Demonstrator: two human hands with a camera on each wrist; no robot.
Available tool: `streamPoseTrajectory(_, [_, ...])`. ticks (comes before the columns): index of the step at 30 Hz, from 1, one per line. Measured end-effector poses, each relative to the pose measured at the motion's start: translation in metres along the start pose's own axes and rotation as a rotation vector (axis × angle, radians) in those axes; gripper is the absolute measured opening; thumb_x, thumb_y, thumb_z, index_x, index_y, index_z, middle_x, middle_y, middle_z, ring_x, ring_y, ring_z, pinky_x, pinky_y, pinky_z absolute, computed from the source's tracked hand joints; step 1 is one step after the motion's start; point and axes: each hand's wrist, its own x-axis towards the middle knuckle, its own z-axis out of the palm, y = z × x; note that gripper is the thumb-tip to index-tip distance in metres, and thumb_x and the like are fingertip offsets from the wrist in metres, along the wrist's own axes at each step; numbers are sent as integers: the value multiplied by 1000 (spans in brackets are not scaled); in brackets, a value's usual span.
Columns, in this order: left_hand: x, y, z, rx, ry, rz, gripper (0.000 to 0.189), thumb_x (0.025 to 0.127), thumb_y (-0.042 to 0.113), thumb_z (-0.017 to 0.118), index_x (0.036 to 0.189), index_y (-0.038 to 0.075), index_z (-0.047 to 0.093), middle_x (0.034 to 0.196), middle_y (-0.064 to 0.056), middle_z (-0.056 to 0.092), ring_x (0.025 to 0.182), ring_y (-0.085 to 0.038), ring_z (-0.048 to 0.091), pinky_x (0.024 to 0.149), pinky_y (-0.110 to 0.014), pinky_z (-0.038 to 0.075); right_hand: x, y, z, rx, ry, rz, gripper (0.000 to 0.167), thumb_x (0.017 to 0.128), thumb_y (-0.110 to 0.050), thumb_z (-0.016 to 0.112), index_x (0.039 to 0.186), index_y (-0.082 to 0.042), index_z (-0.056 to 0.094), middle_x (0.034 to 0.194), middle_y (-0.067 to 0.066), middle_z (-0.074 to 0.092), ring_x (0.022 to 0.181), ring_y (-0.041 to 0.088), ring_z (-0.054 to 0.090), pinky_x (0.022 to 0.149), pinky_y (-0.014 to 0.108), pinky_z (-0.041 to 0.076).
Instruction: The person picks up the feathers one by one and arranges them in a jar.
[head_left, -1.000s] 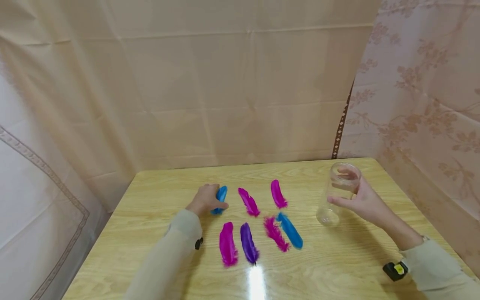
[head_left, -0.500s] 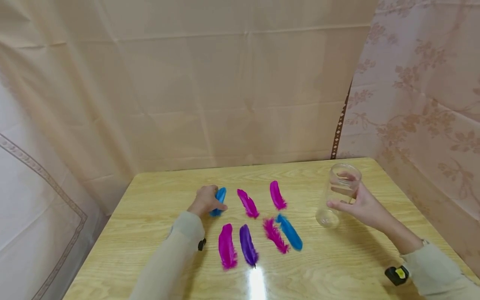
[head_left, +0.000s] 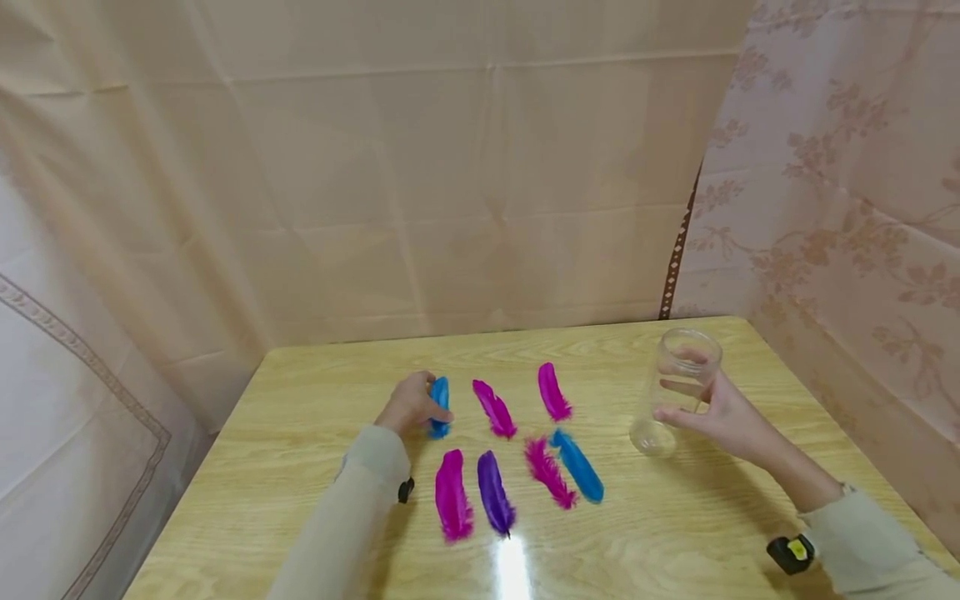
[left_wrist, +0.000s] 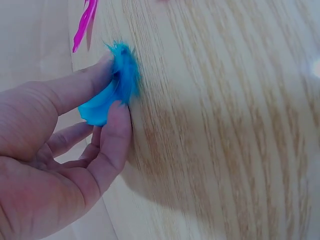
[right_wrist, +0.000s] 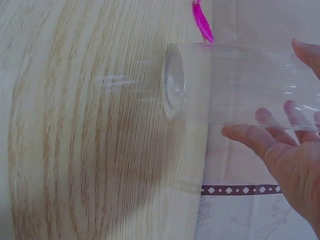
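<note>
On the left side of the table, my left hand (head_left: 409, 405) pinches a blue feather (head_left: 441, 394) between thumb and fingers. The left wrist view shows its fluffy end (left_wrist: 126, 75) beside the thumb tip, close to the tabletop. At the right, my right hand (head_left: 733, 418) grips a clear, see-through jar (head_left: 651, 408) around its upper part. The jar stands upright with its open mouth at the top; nothing shows inside it. In the right wrist view the jar's base (right_wrist: 175, 82) meets the wood.
Between the hands lie magenta feathers (head_left: 453, 496), a purple feather (head_left: 495, 493), a fluffy magenta feather (head_left: 550, 472) and another blue feather (head_left: 579, 467). Farther back are two more magenta feathers (head_left: 494, 408). Cloth hangs behind the wooden table (head_left: 330, 375) and on both sides.
The blue feather in my left hand has turned slightly more upright, and the thumb has shifted a little with it. My right hand and the jar stay in place.
</note>
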Motion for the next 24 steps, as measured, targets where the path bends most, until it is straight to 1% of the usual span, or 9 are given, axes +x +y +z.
streamPoseTrajectory(5, [0,0,2,-68,-8,-19,77,79,3,87,145,0,47,117,-23,59,85,-26,66,65,-30,60,0,0,1,-2,-3,-3,83,91,-4,76,150,-6,17,145,23,41,126,50,50,83,27,56])
streamPoseTrajectory(8, [0,0,4,-75,-8,-16,76,79,2,86,145,1,48,115,-23,59,77,-24,67,60,-28,59,0,1,1,-2,-3,-3,83,91,-4,76,150,-6,17,145,23,40,126,52,49,82,27,56])
streamPoseTrajectory(10, [0,0,4,-65,-6,-10,75,80,2,86,144,1,48,115,-22,59,75,-23,66,60,-27,58,0,1,1,-6,-2,1,84,91,-4,76,150,-4,17,145,23,40,126,52,49,82,28,56])
streamPoseTrajectory(12, [0,0,5,-52,0,-2,73,81,4,86,144,1,49,115,-22,60,78,-23,66,61,-27,57,0,1,1,-11,-2,7,85,91,-5,76,151,-3,16,145,23,40,126,52,49,81,28,57])
streamPoseTrajectory(16, [-2,-2,4,-57,5,8,71,82,5,86,143,1,50,120,-21,60,90,-26,64,67,-29,58,1,1,1,-16,-3,12,86,91,-6,76,151,-4,16,145,23,40,126,50,51,81,27,57])
streamPoseTrajectory(19, [-3,-3,5,-68,5,20,69,82,7,86,141,0,51,124,-21,59,97,-29,62,72,-32,59,0,2,-1,-3,-2,12,84,91,-5,77,150,-6,17,145,24,42,126,31,57,81,27,57])
streamPoseTrajectory(22, [-3,-5,4,-61,4,40,67,82,8,86,139,-1,51,125,-22,60,99,-29,63,74,-33,60,-1,2,-2,13,-4,18,83,91,-6,77,149,-5,17,145,24,42,127,29,57,81,28,57])
streamPoseTrajectory(23, [-3,-6,4,-58,3,47,67,82,8,86,139,-1,52,124,-22,61,98,-29,63,74,-33,60,-1,2,-2,17,-6,19,83,91,-6,77,149,-5,17,145,24,42,127,31,56,81,28,57])
streamPoseTrajectory(24, [-3,-6,4,-53,3,53,66,82,8,86,138,-1,52,123,-22,61,98,-29,63,74,-33,60,-1,2,-2,22,-7,19,83,91,-6,77,149,-5,17,145,25,42,128,37,55,82,28,57])
